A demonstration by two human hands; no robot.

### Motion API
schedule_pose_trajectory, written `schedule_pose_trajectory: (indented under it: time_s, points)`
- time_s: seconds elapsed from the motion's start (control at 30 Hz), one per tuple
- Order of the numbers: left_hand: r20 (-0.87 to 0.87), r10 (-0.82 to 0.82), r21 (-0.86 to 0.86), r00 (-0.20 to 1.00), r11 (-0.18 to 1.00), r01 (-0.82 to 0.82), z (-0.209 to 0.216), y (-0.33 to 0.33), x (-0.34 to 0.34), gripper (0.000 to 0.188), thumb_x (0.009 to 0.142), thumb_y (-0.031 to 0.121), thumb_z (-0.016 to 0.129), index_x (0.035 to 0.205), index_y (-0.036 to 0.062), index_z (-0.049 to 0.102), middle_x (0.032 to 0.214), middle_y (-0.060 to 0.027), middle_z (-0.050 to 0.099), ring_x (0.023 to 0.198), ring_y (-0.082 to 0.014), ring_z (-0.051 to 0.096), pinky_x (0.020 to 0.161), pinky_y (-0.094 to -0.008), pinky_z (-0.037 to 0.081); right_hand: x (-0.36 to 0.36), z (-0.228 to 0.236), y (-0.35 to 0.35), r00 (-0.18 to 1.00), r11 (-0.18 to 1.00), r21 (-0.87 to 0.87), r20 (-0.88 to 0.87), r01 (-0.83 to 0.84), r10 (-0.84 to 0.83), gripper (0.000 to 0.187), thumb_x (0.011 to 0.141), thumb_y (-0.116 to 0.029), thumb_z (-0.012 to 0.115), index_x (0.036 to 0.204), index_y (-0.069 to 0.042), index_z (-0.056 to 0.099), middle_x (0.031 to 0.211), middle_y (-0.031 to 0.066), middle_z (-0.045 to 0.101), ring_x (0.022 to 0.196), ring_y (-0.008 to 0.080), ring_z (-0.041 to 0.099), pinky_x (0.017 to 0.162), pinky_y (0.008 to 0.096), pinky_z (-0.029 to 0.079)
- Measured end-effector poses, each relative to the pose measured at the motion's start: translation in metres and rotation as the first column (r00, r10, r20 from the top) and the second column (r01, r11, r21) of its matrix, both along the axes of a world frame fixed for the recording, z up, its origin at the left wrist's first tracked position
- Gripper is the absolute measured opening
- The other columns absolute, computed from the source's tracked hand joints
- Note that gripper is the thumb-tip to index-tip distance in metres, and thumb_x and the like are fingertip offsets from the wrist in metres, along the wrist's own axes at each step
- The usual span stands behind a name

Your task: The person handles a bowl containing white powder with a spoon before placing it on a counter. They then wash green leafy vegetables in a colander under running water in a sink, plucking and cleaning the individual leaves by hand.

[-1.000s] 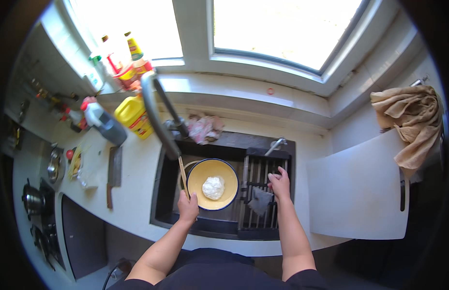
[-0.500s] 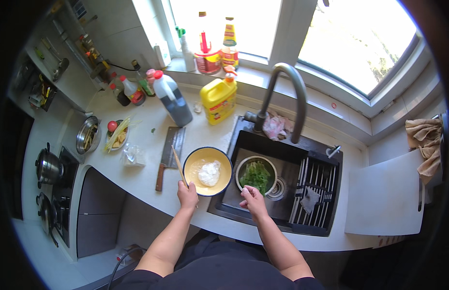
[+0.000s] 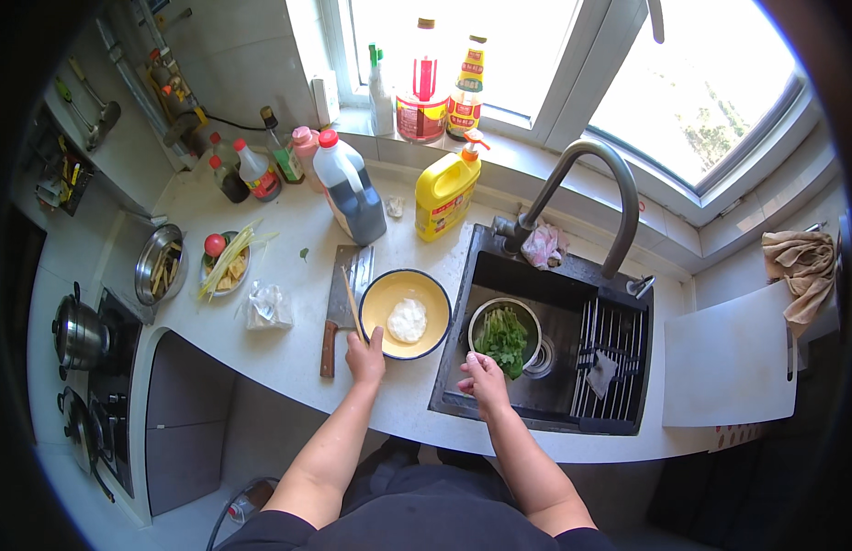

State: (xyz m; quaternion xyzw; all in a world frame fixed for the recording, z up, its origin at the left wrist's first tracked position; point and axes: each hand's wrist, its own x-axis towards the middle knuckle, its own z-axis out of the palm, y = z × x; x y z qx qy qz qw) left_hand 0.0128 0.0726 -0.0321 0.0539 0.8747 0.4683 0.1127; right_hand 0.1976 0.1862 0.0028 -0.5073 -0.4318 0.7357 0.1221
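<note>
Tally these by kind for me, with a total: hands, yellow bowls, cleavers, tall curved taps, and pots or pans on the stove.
Bare left hand and bare right hand: 2
Round yellow bowl with dark rim: 1
Wood-handled steel cleaver: 1
Tall curved grey tap: 1
Round steel pot and long-handled pan on the black stove: 2
Total: 7

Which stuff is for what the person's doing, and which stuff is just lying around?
Seems part of the job:
- yellow bowl
- white lump inside it
- chopsticks in the left hand
- maybe the greens, near the right hand

Probably just lying around:
- knife
- tomato
- yellow bottle
- brown cloth
</note>
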Motion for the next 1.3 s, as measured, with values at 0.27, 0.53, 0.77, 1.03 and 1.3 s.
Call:
schedule_pose_trajectory:
  time_s: [0.27,0.53,0.77,1.03,1.3]
  points:
    - [-0.426,-0.315,-0.183,0.848,0.948,0.260,0.043,0.003,0.007,0.024,0.089,0.024,0.041,0.085,0.0032,0.052,0.085,-0.0173,0.058,0.076,-0.0364,0.056,0.064,-0.0451,0.043,0.014,-0.009,0.014,1.000,0.999,-0.046,0.023,0.002,-0.001,0.037,0.086,-0.034,0.051,0.111,-0.007,0.047,0.093,0.0054,0.054,0.058,0.0126,0.052,0.058,0.0271,0.045]
    - [-0.149,-0.455,-0.525,0.878,0.789,0.320,0.058,0.043,0.004,0.026,0.087,0.024,0.042,0.085,0.0036,0.057,0.082,-0.0166,0.060,0.078,-0.0342,0.058,0.067,-0.0447,0.046,0.017,-0.009,0.031,0.999,0.998,-0.033,-0.007,-0.046,0.046,0.037,0.086,-0.033,0.052,0.112,-0.007,0.047,0.091,0.0055,0.055,0.058,0.0122,0.052,0.058,0.0271,0.045]
    - [-0.045,-0.463,-0.614,0.885,0.711,0.341,0.060,0.051,0.004,0.028,0.086,0.026,0.043,0.084,0.0036,0.061,0.079,-0.0176,0.062,0.076,-0.0356,0.060,0.067,-0.0452,0.047,0.023,-0.015,0.039,0.999,0.996,-0.086,-0.013,-0.031,0.030,0.037,0.086,-0.032,0.052,0.111,-0.007,0.048,0.090,0.0054,0.055,0.058,0.0115,0.052,0.058,0.0265,0.045]
    - [-0.074,-0.510,-0.594,0.857,0.713,0.374,0.063,0.047,0.006,0.024,0.077,0.026,0.056,0.087,0.0049,0.061,0.079,-0.0191,0.061,0.075,-0.0352,0.059,0.067,-0.0441,0.047,0.029,-0.012,0.046,0.999,0.995,-0.089,-0.018,-0.040,0.039,0.035,0.085,-0.032,0.053,0.109,-0.007,0.050,0.088,0.0049,0.056,0.058,0.0110,0.051,0.059,0.0263,0.045]
    - [-0.464,-0.504,-0.429,0.729,0.847,0.312,0.070,0.053,0.017,0.049,0.071,0.019,0.065,0.113,0.0006,0.048,0.117,-0.0178,0.043,0.107,-0.0338,0.041,0.089,-0.0404,0.037,0.044,-0.022,0.060,1.000,0.990,-0.143,-0.025,0.012,-0.015,0.033,0.086,-0.030,0.053,0.108,-0.006,0.050,0.086,0.0052,0.057,0.059,0.0114,0.052,0.059,0.0259,0.046]
